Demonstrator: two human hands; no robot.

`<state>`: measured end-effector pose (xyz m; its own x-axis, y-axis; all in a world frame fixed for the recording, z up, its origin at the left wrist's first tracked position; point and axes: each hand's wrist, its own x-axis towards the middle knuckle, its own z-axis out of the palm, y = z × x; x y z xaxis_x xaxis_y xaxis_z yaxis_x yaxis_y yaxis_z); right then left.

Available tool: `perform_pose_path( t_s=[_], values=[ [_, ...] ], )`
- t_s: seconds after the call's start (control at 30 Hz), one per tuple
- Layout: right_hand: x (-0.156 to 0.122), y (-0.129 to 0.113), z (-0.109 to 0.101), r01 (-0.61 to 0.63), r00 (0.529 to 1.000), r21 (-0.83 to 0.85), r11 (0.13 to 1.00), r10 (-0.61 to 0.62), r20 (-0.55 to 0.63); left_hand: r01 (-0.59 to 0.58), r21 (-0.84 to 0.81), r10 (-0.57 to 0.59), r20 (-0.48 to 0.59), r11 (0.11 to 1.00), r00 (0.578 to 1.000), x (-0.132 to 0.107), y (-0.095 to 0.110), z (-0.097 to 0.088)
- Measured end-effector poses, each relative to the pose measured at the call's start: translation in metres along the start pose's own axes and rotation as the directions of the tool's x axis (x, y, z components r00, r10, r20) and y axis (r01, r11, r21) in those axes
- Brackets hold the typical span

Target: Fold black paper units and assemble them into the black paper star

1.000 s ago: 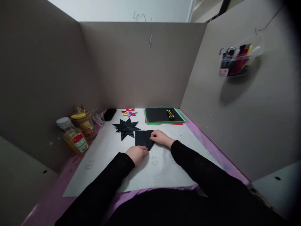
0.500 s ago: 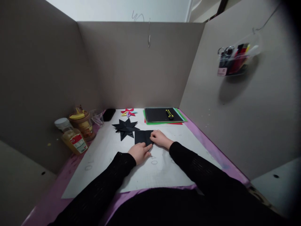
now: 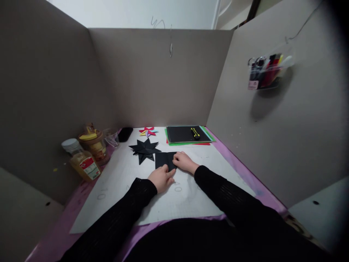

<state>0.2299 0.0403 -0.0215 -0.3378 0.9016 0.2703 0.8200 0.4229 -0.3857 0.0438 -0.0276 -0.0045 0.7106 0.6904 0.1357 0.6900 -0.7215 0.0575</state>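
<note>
Could misfold black rectangular paper [image 3: 161, 160] by slipping, inside purple-covered desk [image 3: 269, 205] edges: pinched in right hand [image 3: 185, 162], beneath splayed left hand [image 3: 160, 179].

One head-worn cam, sitting above the near edge of the white sheet [image 3: 188, 205], facing forward and down across it, roughly centred side to side. Wide view: sheet fits end to end. Left hand [image 3: 160, 179] and right hand [image 3: 184, 161] small, mid-range, over sheet's middle. Wearer's black clothing [image 3: 180, 240] closest, below sheet's near edge. Back panel [image 3: 163, 80] farthest, behind sheet, seen nearly square-on; lens also catches over its top. Side panels [image 3: 54, 91] flank sheet, slanted. Dark vignette, far right of sheet.
</note>
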Motion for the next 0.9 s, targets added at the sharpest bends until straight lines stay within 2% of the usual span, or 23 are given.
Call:
perform_pose_path(
  t_s=[0.13, 0.43, 0.7, 0.77, 0.9],
  values=[
    [0.000, 0.000, 0.000, -0.006, 1.000, 0.012, 1.000, 0.006, -0.007, -0.028, -0.046, 0.026, -0.048, 0.999, 0.999, 0.000, -0.001, 0.002],
    [0.003, 0.006, 0.001, 0.005, 1.000, 0.051, 0.999, -0.006, 0.019, -0.053, -0.233, 0.057, 0.009, 0.971, 0.998, -0.003, -0.011, -0.007],
    [0.001, 0.008, 0.000, 0.032, 0.999, 0.056, 0.998, -0.034, 0.027, -0.079, -0.328, 0.110, 0.074, 0.941, 0.991, -0.008, -0.016, -0.016],
    [0.001, 0.008, 0.000, 0.033, 0.999, 0.056, 0.998, -0.034, 0.021, -0.055, -0.319, 0.075, 0.052, 0.946, 0.996, -0.007, -0.017, -0.017],
    [0.000, 0.008, 0.001, 0.039, 0.999, 0.063, 0.997, -0.040, 0.011, 0.062, -0.231, -0.069, -0.021, 0.971, 0.997, -0.006, -0.015, -0.016]
  ],
)
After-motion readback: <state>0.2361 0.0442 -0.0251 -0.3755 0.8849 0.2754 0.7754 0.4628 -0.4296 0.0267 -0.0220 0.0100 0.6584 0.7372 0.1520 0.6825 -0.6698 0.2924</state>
